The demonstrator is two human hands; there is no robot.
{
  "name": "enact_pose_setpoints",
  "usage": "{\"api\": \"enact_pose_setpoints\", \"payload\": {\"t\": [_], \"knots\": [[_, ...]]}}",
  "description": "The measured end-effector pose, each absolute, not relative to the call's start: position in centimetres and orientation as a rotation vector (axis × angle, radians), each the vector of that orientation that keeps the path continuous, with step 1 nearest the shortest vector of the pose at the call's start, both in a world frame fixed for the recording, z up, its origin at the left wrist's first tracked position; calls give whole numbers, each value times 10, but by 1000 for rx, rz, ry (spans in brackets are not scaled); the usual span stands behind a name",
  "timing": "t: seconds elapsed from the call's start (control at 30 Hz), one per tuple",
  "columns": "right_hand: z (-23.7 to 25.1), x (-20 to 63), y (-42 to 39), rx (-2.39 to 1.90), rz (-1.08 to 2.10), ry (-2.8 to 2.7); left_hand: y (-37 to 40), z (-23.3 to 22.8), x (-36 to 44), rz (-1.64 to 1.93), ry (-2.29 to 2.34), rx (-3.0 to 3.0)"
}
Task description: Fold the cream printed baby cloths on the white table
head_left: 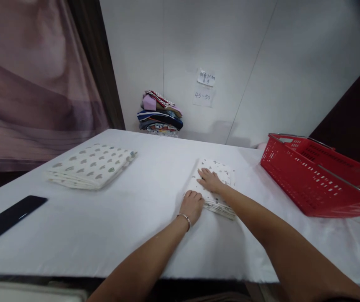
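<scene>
A folded white cloth with small dark prints [220, 170] lies on the white-covered table [129, 226] in front of me. My right hand [210, 180] rests flat on top of it, fingers spread. At the cloth's near left corner, my left hand [192, 205] has its fingers curled over the edge; a bracelet circles that wrist. The cloth's near side shows several stacked layers, partly hidden behind my right forearm. Further left lies a larger folded white cloth with grey-green motifs [92, 163], apart from both hands.
A red plastic basket [299, 180] with metal handles stands on the right. A dark flat object [10, 220] lies at the left edge. Behind the table's far edge rises a pile of folded fabrics [160, 115] against the wall. A pinkish curtain [38, 92] hangs at left.
</scene>
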State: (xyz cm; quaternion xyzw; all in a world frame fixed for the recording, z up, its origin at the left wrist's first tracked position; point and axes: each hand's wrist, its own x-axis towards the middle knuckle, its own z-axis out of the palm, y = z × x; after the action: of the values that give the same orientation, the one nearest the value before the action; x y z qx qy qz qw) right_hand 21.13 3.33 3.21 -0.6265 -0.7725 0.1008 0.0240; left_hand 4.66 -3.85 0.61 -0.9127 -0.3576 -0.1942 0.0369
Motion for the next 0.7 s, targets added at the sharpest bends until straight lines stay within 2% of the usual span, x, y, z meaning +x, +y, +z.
{"api": "enact_pose_setpoints", "payload": {"t": [0.2, 0.37, 0.7], "knots": [[34, 209, 45, -1954, 422, -2394, -38, 6, 46, -644, -1127, -2835], [37, 212, 74, -2004, 297, -2304, -38, 6, 45, -657, -1140, -2849], [22, 218, 103, -2080, 333, -2269, -37, 9, 43, -675, -1156, -2888]]}}
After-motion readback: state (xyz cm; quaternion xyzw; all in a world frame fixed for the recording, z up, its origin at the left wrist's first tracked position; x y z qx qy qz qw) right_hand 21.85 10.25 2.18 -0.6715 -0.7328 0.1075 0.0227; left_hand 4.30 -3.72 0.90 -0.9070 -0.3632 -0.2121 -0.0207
